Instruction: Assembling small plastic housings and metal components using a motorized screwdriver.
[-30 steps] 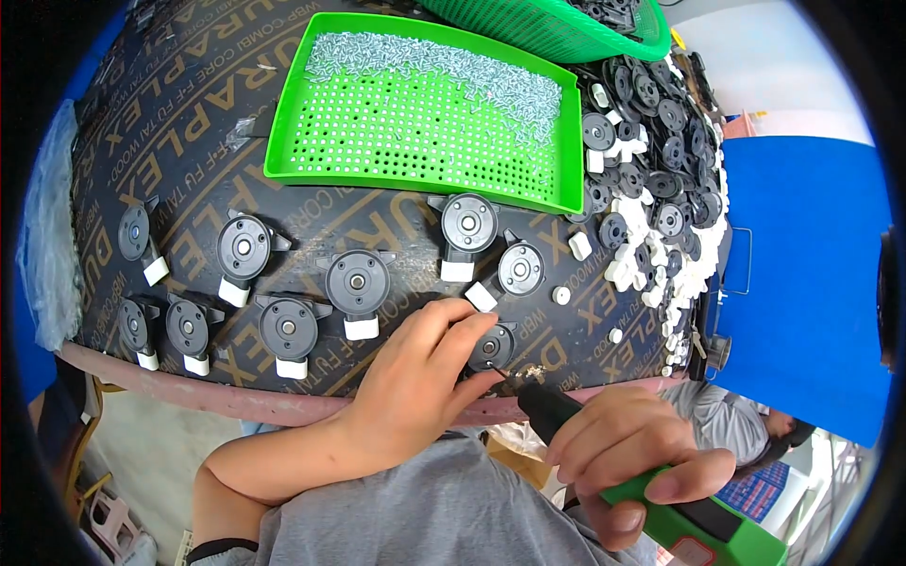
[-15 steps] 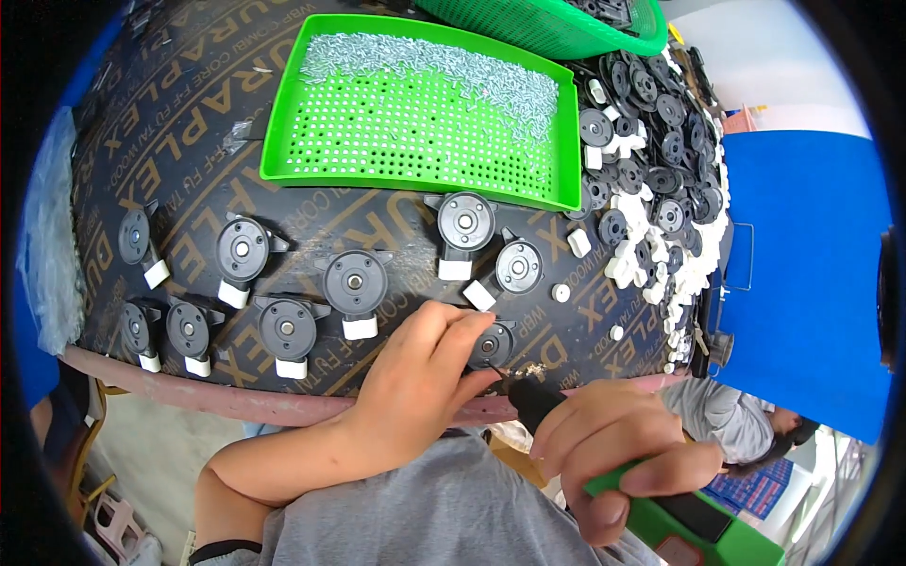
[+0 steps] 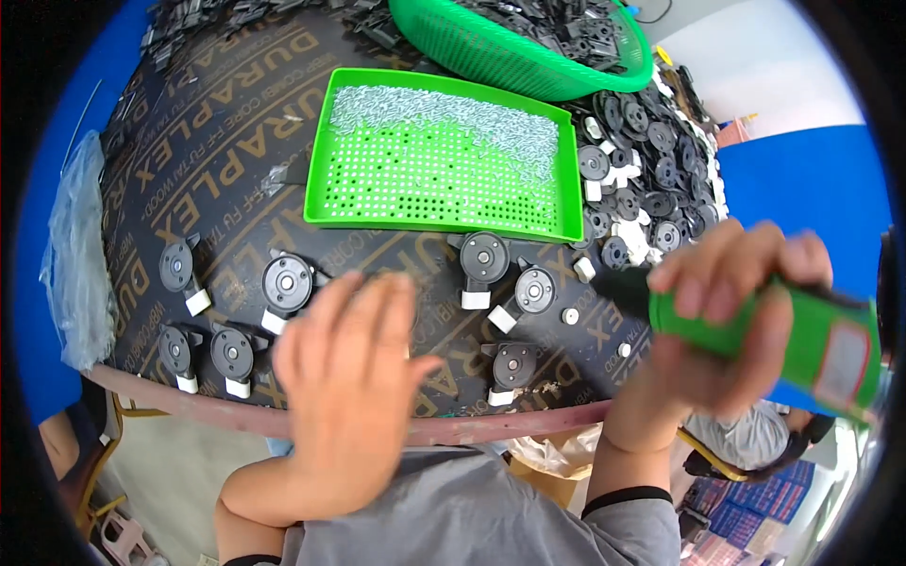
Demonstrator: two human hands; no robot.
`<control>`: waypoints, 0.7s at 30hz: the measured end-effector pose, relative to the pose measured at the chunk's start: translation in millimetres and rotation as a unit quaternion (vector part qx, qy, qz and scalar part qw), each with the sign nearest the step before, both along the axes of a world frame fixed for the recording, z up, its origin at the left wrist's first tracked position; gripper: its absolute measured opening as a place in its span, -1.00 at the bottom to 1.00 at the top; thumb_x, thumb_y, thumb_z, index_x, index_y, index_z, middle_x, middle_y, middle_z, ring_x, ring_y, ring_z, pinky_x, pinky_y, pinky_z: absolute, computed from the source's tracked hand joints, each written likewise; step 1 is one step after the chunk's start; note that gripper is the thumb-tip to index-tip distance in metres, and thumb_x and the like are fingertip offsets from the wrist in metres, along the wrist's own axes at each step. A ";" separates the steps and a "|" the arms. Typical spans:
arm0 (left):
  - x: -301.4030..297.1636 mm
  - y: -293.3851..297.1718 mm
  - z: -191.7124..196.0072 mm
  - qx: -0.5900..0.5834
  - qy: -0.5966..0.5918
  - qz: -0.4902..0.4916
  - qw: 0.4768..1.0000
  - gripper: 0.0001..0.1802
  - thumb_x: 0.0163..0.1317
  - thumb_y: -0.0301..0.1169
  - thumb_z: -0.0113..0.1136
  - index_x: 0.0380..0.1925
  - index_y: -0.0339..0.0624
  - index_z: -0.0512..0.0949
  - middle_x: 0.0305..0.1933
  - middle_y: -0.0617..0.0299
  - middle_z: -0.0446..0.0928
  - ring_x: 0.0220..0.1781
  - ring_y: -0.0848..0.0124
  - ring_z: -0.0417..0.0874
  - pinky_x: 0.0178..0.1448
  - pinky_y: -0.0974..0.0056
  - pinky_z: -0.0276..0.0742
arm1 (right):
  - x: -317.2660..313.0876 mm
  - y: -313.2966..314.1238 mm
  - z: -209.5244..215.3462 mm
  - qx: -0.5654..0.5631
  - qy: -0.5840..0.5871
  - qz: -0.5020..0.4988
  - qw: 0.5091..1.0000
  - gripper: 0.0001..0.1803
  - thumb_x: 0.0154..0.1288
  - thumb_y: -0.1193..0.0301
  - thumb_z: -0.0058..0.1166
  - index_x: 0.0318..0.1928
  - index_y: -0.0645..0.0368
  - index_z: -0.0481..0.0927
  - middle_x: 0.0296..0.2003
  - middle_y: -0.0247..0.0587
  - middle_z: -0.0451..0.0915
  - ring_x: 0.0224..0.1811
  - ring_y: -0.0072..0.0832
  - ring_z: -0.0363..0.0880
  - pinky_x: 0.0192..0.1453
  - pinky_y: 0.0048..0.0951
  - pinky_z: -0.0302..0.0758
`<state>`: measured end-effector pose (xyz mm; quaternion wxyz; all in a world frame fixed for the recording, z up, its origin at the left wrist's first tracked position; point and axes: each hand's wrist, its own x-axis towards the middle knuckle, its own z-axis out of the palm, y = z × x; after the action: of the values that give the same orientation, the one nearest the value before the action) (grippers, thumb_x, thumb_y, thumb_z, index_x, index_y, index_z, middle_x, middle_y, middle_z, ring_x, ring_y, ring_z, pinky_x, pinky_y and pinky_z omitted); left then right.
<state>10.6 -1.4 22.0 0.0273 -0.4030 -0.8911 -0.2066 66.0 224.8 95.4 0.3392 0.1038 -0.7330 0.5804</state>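
My left hand hovers, slightly blurred, over the near part of the table with its fingers spread and nothing in them. It covers some of the black round parts with white blocks there. In my right hand is a green electric screwdriver, its dark nose pointing left above the table. A black round part with a white block lies near the front edge, between the two hands. Two similar parts, one black wheel and another, lie beyond it. Further left sit more of them, such as this wheel.
A green perforated tray holds many small silvery screws. Behind it stands a green basket of black parts. Heaped black wheels and white pieces lie at right. Clear plastic sheeting hangs at left. Another person sits at right.
The screwdriver has been lifted off the near wheel and carried right. My left hand has let go of that wheel, opened and moved left. The view has also shifted.
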 end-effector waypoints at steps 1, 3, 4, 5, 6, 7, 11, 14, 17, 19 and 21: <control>-7.3 -2.6 1.2 -0.021 -0.014 0.010 1.000 -0.30 0.08 -0.25 0.33 0.25 -0.25 0.42 0.22 0.14 0.45 0.34 0.12 0.35 0.29 -0.01 0.16 | -12.0 -2.1 -4.6 0.014 0.001 -0.084 0.996 -0.60 0.41 0.33 -0.03 0.19 0.14 0.29 -0.48 -0.27 0.35 -0.49 -0.45 0.35 -0.42 -0.38 0.50; -16.4 -5.1 -9.1 -0.017 -0.025 0.002 1.000 -0.36 0.07 -0.29 0.34 0.19 -0.27 0.47 0.15 0.15 0.49 0.29 0.15 0.39 0.27 0.01 0.18 | -35.1 7.2 -21.5 0.031 0.018 -0.151 0.988 -0.54 0.39 0.39 -0.01 0.23 0.17 0.22 -0.55 -0.28 0.31 -0.60 -0.50 0.31 -0.52 -0.45 0.42; -18.3 -5.6 -16.5 -0.006 -0.038 -0.008 0.999 -0.37 0.07 -0.30 0.34 0.17 -0.28 0.49 0.14 0.16 0.49 0.27 0.16 0.41 0.26 0.01 0.19 | -41.7 5.2 -30.9 -0.039 0.017 -0.142 0.989 -0.56 0.36 0.44 0.01 0.19 0.17 0.23 -0.54 -0.29 0.33 -0.60 -0.51 0.33 -0.53 -0.46 0.42; -18.2 -3.4 -16.2 -0.002 -0.035 -0.011 0.999 -0.37 0.07 -0.30 0.34 0.17 -0.28 0.49 0.14 0.16 0.49 0.27 0.16 0.41 0.26 0.01 0.19 | -48.8 14.2 -40.2 -0.010 0.049 -0.114 0.992 -0.61 0.35 0.47 0.03 0.13 0.14 0.25 -0.53 -0.28 0.35 -0.60 -0.50 0.35 -0.54 -0.46 0.42; -16.3 -2.4 -16.1 0.009 -0.049 -0.019 0.999 -0.38 0.06 -0.30 0.35 0.16 -0.28 0.50 0.12 0.16 0.50 0.24 0.18 0.42 0.24 0.02 0.21 | -52.7 16.1 -49.7 -0.034 0.053 -0.097 0.993 -0.64 0.36 0.46 0.02 0.10 0.11 0.26 -0.54 -0.28 0.35 -0.60 -0.50 0.35 -0.54 -0.44 0.43; -14.6 -0.9 -16.0 0.020 -0.064 -0.026 0.997 -0.39 0.05 -0.29 0.35 0.14 -0.28 0.51 0.10 0.17 0.50 0.22 0.19 0.44 0.23 0.03 0.22 | -55.5 17.1 -54.1 -0.033 0.046 -0.103 0.993 -0.65 0.36 0.47 0.02 0.09 0.09 0.26 -0.55 -0.28 0.35 -0.60 -0.50 0.36 -0.54 -0.43 0.43; -3.9 9.3 -18.0 0.046 -0.099 -0.056 0.992 -0.42 0.04 -0.29 0.39 0.09 -0.26 0.54 0.06 0.17 0.52 0.20 0.16 0.45 0.17 0.07 0.23 | -63.1 18.0 -66.8 -0.061 0.038 -0.093 0.993 -0.68 0.36 0.47 0.01 0.07 0.08 0.26 -0.57 -0.27 0.36 -0.61 -0.48 0.36 -0.54 -0.42 0.42; -1.5 14.6 -20.9 0.063 -0.120 -0.075 0.988 -0.42 0.03 -0.28 0.40 0.08 -0.24 0.54 0.06 0.18 0.51 0.19 0.16 0.45 0.17 0.07 0.23 | -65.4 17.3 -69.9 -0.067 0.052 -0.075 0.994 -0.70 0.36 0.48 0.00 0.04 0.08 0.27 -0.57 -0.26 0.37 -0.62 -0.48 0.35 -0.55 -0.42 0.41; -4.3 16.3 -21.2 0.074 -0.131 -0.082 0.985 -0.43 0.02 -0.29 0.41 0.06 -0.22 0.55 0.05 0.18 0.51 0.20 0.15 0.45 0.18 0.06 0.23 | -67.2 17.3 -72.6 -0.058 0.054 -0.073 0.994 -0.71 0.35 0.49 -0.01 0.03 0.09 0.27 -0.56 -0.24 0.38 -0.62 -0.48 0.34 -0.55 -0.41 0.41; -4.8 17.2 -21.0 0.074 -0.138 -0.085 0.984 -0.43 0.01 -0.29 0.42 0.06 -0.22 0.55 0.05 0.18 0.51 0.20 0.15 0.45 0.18 0.06 0.23 | -67.7 18.1 -72.4 -0.045 0.056 -0.070 0.995 -0.71 0.35 0.50 -0.02 0.03 0.09 0.27 -0.56 -0.24 0.38 -0.62 -0.48 0.34 -0.56 -0.41 0.41; -4.4 17.5 -21.6 0.077 -0.140 -0.086 0.983 -0.41 0.00 -0.30 0.43 0.07 -0.22 0.54 0.06 0.18 0.51 0.20 0.15 0.45 0.18 0.06 0.23 | -67.4 18.2 -72.1 -0.032 0.058 -0.066 0.996 -0.71 0.35 0.50 -0.02 0.03 0.09 0.27 -0.56 -0.24 0.38 -0.61 -0.49 0.34 -0.56 -0.41 0.41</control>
<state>6.2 16.1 0.4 -0.0845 -0.4416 -0.8299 -0.3304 -1.5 243.0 23.3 0.4222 0.0776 -0.6985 0.5726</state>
